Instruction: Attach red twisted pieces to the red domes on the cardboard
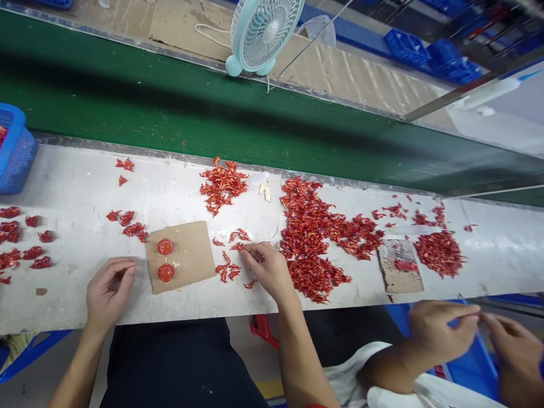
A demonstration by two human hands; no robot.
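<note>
My left hand [109,290] rests on the white table edge, fingers curled loosely inward, holding nothing I can see, just left of a brown cardboard square [187,255] carrying two round red pieces [165,259]. Fingers pinched together, my right hand [266,265] reaches into a few small red curved pieces [229,271] on the table; whether it holds one is hidden. A large heap of the same red pieces [317,238] lies just right of that hand.
A green conveyor belt [170,107] runs behind the white table [76,192]. A blue basket [15,148] sits far left, a small fan [263,34] beyond the belt. A co-worker's two hands [467,334] work at lower right, near a second cardboard piece [399,266].
</note>
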